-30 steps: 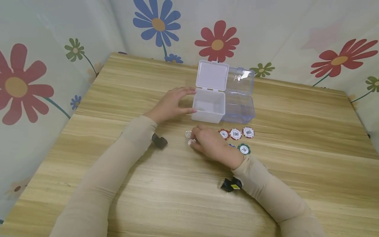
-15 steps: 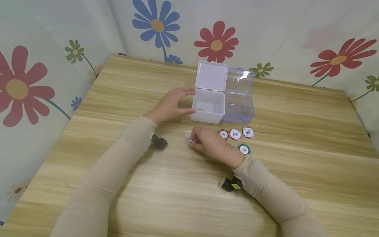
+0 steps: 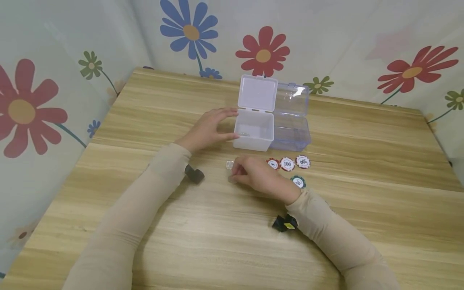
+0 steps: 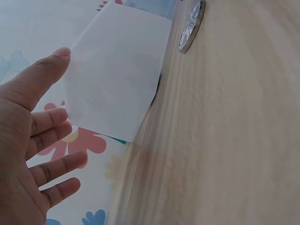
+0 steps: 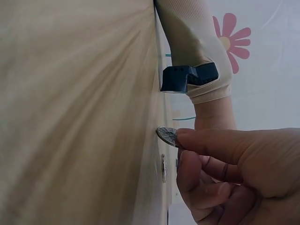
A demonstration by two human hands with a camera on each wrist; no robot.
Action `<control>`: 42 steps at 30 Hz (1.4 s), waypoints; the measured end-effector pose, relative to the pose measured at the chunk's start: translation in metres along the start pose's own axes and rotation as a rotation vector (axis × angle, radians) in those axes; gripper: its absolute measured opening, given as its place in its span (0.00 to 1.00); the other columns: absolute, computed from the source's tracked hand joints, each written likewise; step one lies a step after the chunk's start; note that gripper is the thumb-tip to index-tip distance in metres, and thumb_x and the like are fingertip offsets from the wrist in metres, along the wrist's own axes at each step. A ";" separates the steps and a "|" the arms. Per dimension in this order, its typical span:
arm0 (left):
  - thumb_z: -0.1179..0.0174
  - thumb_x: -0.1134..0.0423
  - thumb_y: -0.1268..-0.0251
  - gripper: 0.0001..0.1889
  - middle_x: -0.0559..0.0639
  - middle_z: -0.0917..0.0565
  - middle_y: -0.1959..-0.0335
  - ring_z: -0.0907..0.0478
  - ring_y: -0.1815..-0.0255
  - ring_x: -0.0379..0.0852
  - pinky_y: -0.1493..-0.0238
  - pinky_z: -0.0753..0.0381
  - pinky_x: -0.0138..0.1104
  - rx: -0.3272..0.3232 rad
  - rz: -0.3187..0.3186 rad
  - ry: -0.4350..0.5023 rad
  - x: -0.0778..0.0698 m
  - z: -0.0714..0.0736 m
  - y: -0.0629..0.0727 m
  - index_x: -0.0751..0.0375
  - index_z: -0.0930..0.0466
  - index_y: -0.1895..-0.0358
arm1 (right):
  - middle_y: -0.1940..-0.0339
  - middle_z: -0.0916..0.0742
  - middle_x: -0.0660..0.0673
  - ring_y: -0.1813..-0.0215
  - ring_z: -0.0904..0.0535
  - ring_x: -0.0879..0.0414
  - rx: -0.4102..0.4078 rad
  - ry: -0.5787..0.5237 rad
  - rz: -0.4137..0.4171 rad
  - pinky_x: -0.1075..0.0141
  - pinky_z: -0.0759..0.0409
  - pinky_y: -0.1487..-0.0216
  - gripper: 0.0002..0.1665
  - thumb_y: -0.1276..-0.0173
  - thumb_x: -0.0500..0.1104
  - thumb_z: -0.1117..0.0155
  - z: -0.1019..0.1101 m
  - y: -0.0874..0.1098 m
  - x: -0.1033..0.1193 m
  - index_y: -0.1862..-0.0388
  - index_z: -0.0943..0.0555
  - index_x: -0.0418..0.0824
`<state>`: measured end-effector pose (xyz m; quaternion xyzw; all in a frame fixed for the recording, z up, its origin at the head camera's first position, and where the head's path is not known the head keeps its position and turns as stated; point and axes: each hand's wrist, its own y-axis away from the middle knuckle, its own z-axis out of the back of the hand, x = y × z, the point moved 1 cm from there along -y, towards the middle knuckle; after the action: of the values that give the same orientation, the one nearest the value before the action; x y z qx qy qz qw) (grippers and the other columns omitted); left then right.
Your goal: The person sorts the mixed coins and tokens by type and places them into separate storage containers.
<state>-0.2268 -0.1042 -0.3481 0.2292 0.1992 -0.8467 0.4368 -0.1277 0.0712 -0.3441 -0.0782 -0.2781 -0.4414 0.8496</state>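
One left hand, fingers spread, seems to touch the white box at its nine o'clock, as if to steady it, while at the box's seven o'clock the right hand pinches a silvery coin, tilted off the table, perhaps for grip.

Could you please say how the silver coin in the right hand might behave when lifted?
The silver coin is probably stiff, given its metallic look. Its shiny face may slip, as the right hand pinches only part of it. Its thin, curved rim suggests it could roll if dropped.
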 end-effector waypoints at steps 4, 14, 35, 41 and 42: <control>0.33 0.47 0.43 0.37 0.51 0.33 0.28 0.41 0.25 0.52 0.24 0.47 0.49 0.000 0.000 -0.002 0.001 0.000 0.000 0.55 0.33 0.31 | 0.72 0.15 0.50 0.69 0.22 0.62 0.019 -0.019 0.011 0.70 0.23 0.63 0.05 0.38 0.42 0.32 0.004 0.001 0.001 0.68 0.19 0.42; 0.33 0.47 0.43 0.36 0.51 0.33 0.28 0.41 0.25 0.52 0.24 0.46 0.49 -0.017 -0.020 -0.003 0.002 0.000 0.000 0.55 0.32 0.32 | 0.72 0.15 0.50 0.68 0.23 0.61 -0.002 -0.098 0.020 0.70 0.23 0.64 0.02 0.36 0.39 0.35 0.024 0.004 -0.003 0.67 0.18 0.41; 0.33 0.48 0.43 0.36 0.50 0.34 0.27 0.40 0.25 0.52 0.24 0.46 0.49 -0.006 -0.011 0.008 0.001 0.000 0.000 0.56 0.32 0.32 | 0.71 0.17 0.44 0.71 0.26 0.56 -0.143 -0.116 -0.037 0.68 0.27 0.67 0.03 0.35 0.37 0.38 0.067 -0.006 -0.017 0.67 0.20 0.38; 0.33 0.49 0.43 0.36 0.51 0.33 0.27 0.40 0.25 0.53 0.24 0.45 0.50 -0.009 -0.015 0.013 -0.001 0.001 0.002 0.57 0.32 0.32 | 0.71 0.17 0.43 0.72 0.25 0.56 -0.161 -0.134 -0.059 0.70 0.27 0.69 0.04 0.34 0.37 0.39 0.074 -0.012 -0.022 0.66 0.21 0.36; 0.33 0.49 0.43 0.36 0.51 0.33 0.27 0.40 0.26 0.53 0.24 0.45 0.50 -0.010 -0.017 0.014 -0.001 0.001 0.002 0.57 0.32 0.32 | 0.71 0.17 0.43 0.72 0.25 0.56 -0.162 -0.135 -0.063 0.70 0.27 0.70 0.04 0.34 0.37 0.39 0.075 -0.014 -0.024 0.66 0.21 0.36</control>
<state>-0.2251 -0.1049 -0.3472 0.2313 0.2084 -0.8478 0.4294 -0.1796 0.1080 -0.2959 -0.1675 -0.3002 -0.4827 0.8055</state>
